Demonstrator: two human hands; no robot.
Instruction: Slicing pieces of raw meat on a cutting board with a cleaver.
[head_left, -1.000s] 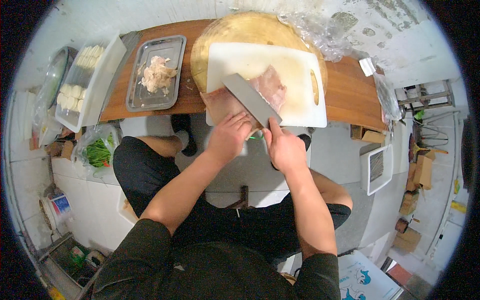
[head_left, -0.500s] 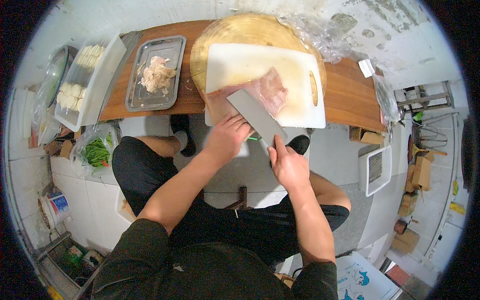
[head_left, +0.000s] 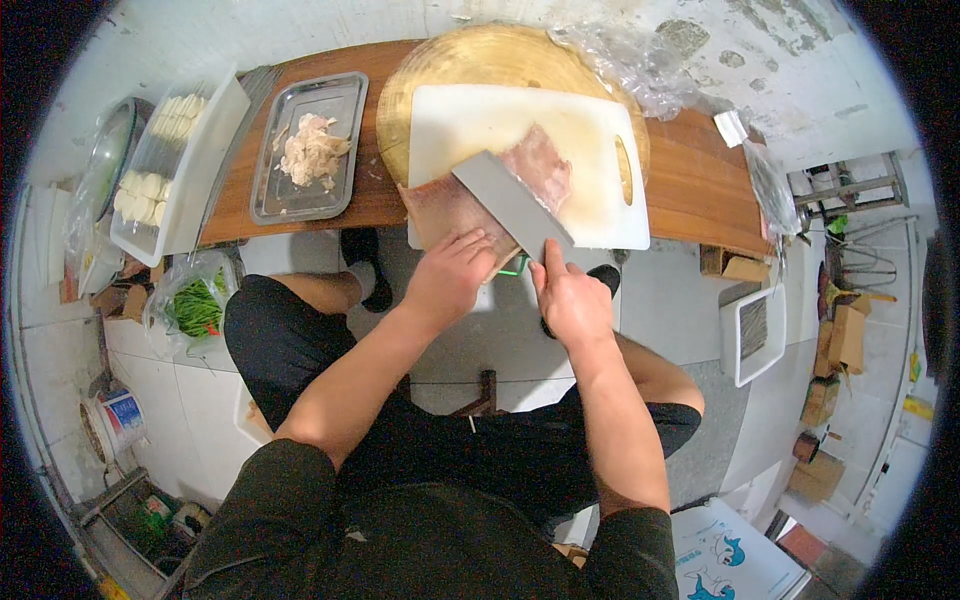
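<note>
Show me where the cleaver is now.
In the head view, the cleaver is just above centre, slanting across the meat on the white cutting board, gripped by the right hand, with the left hand to its left.

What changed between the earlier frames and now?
The right hand drew the cleaver back toward the body, then pushed it forward again, near where it began. Nothing was taken hold of or let go; the left hand stays on the meat. The white cutting board and gray tray stayed put.
</note>
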